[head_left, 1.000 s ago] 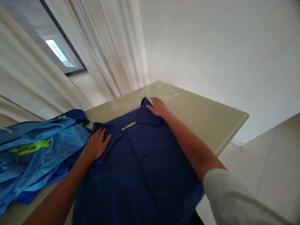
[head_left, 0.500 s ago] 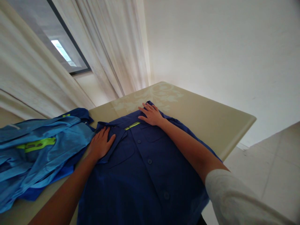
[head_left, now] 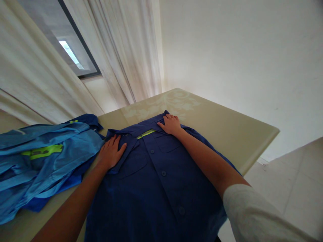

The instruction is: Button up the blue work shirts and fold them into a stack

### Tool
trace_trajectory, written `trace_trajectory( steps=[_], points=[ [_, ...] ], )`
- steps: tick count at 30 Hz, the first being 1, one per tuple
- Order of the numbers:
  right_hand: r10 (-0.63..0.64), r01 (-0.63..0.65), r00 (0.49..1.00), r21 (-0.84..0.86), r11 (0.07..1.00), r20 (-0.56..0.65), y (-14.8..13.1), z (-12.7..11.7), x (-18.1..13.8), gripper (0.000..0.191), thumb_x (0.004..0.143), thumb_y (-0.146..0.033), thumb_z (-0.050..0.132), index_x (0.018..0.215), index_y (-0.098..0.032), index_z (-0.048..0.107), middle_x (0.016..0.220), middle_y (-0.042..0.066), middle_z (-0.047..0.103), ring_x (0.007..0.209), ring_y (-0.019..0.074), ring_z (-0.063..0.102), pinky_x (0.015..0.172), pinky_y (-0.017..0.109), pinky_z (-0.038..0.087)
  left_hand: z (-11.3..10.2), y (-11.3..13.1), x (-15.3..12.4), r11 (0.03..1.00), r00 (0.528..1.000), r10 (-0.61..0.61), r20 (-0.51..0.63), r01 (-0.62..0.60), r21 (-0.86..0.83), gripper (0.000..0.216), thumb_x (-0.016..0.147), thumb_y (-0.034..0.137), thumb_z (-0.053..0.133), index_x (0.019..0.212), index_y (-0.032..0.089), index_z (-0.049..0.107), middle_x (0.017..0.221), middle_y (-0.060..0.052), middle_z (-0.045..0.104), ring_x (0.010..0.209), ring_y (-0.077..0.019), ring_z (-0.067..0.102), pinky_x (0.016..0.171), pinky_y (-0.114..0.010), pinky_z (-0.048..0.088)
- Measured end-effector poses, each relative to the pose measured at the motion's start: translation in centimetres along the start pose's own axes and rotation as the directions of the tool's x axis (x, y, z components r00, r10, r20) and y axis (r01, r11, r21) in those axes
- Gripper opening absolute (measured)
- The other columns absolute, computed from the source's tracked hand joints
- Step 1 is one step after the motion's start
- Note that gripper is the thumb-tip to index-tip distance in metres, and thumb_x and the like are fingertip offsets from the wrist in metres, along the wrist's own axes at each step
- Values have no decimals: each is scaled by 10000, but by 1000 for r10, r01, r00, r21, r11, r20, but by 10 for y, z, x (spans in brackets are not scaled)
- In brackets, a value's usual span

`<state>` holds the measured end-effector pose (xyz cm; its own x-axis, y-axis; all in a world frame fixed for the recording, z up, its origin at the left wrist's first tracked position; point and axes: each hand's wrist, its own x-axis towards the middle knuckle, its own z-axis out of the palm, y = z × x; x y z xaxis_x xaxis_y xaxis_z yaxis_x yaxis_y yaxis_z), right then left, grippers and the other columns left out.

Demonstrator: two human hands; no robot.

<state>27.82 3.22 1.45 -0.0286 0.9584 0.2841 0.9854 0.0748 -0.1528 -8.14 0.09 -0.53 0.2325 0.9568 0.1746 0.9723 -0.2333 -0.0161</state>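
A dark blue buttoned shirt (head_left: 156, 181) lies face up on the beige table (head_left: 222, 127), its collar toward the far side and a yellow-green strip at the neck. My left hand (head_left: 111, 153) rests flat on the shirt's left shoulder, fingers spread. At the right side of the collar, my right hand (head_left: 171, 123) presses down with its fingers curled onto the cloth.
A heap of lighter blue garments (head_left: 42, 158) with yellow-green stripes lies at the table's left. White curtains (head_left: 118, 50) and a window hang behind the table. The table's right edge drops to a tiled floor (head_left: 290, 181).
My right hand slid in along the collar from the outer tip, then shifted slightly right and curled its fingers. The left hand stayed flat on the shoulder.
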Motion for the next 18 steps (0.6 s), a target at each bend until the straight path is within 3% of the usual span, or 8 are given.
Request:
trace_trajectory(
  steps=[3, 7, 9, 12, 18],
  points=[
    [37, -39, 995, -21, 999, -90, -2, -4, -2, 644, 1042, -601, 386, 1293, -89, 684, 1527, 224, 509, 1348, 357, 481, 1149, 496, 326, -3, 2, -1, 1000, 1000, -16, 13, 16, -1, 800, 1002, 624, 247, 1575, 92, 418, 1641, -183, 402, 1488, -363, 412, 1217, -526, 329],
    [-43, 45, 976, 4, 999, -214, -3, -6, 0, 625, 1055, -549, 378, 1530, -157, 486, 1659, 157, 359, 1482, 325, 355, 1209, 473, 257, -4, 3, -1, 1000, 1000, -11, 6, 11, -6, 794, 1004, 621, 246, 1572, 96, 424, 1640, -180, 404, 1488, -363, 412, 1218, -523, 326],
    [-90, 94, 987, 29, 995, -136, -2, -1, 1, 666, 1048, -597, 365, 1585, -209, 415, 1676, 115, 343, 1528, 304, 305, 1243, 484, 202, -4, 3, -1, 1000, 1000, -10, -4, 10, -7, 786, 1005, 617, 253, 1565, 96, 435, 1633, -183, 414, 1483, -362, 419, 1217, -523, 327],
    [-35, 31, 998, 74, 997, 46, 2, 8, 4, 747, 1030, -686, 303, 1570, -189, 443, 1629, 126, 428, 1499, 308, 372, 1248, 521, 195, -3, 3, -1, 1000, 1000, -8, -7, 8, -10, 790, 1003, 622, 260, 1562, 93, 438, 1632, -188, 413, 1478, -367, 423, 1215, -526, 327],
    [0, -5, 997, 69, 998, 79, 2, 12, 5, 806, 1022, -713, 255, 1563, -143, 439, 1641, 157, 398, 1485, 311, 394, 1240, 511, 208, 0, 0, -1, 999, 1000, 2, -12, -3, -33, 795, 1010, 633, 246, 1572, 99, 422, 1633, -191, 410, 1485, -375, 410, 1212, -536, 322]
  ],
)
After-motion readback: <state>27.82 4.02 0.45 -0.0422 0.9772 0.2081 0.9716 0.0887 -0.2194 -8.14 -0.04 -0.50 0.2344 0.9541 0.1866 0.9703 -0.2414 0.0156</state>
